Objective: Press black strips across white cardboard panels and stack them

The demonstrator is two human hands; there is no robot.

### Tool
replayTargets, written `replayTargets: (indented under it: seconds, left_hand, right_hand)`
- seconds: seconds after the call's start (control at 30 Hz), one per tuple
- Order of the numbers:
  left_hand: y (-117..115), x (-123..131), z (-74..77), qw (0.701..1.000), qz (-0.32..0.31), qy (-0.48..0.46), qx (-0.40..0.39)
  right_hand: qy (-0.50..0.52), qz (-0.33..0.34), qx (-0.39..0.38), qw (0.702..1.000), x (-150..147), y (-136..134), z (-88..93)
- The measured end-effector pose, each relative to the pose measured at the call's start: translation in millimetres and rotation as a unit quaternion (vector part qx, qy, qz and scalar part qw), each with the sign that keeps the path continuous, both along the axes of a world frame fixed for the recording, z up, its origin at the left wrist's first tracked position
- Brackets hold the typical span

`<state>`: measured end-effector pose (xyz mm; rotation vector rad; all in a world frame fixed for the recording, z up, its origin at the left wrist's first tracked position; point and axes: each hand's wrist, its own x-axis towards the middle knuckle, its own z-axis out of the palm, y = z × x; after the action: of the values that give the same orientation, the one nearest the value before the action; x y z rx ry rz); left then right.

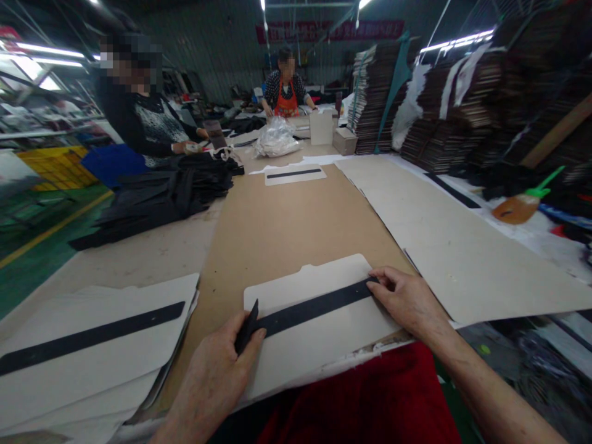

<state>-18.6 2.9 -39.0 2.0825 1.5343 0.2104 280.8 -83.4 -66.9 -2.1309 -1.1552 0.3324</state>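
A pale card panel [319,351] with rounded corners lies at the table's near edge, in front of my body. Across it runs a long black strip [319,306]. My left hand [217,364] pinches a dark, flat, pointed piece [246,327] between thumb and fingers, at the strip's left end; whether this piece belongs to the strip cannot be made out. The thumb and fingertips of my right hand [407,299] are closed on the strip's right end, by the panel's right edge.
To the left lies a stack of pale panels [115,364], the top one with a black strip; behind it is a black fabric pile [161,191]. Another striped panel [295,175] lies ahead. Large pale sheets [453,246] and a glue bottle [515,208] are right. Two people stand beyond.
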Motion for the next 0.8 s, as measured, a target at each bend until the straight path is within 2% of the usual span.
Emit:
replayTargets:
  seconds: [0.37,0.63,0.8]
  left_hand:
    - [-1,1,-0.7,1.000,0.004,0.006,0.027]
    - [0,2,-0.1,1.000,-0.001,0.015,0.000]
    - [-2,1,-0.1,1.000,-0.006,-0.005,0.008]
  right_hand:
    - [-0.026,-0.003,0.000,1.000,0,1,-1.8]
    - [-0.054,0.011,-0.041,0.998,1,1,-3.5]
    - [-0.127,0.034,0.008,0.991,3,-2,-10.6]
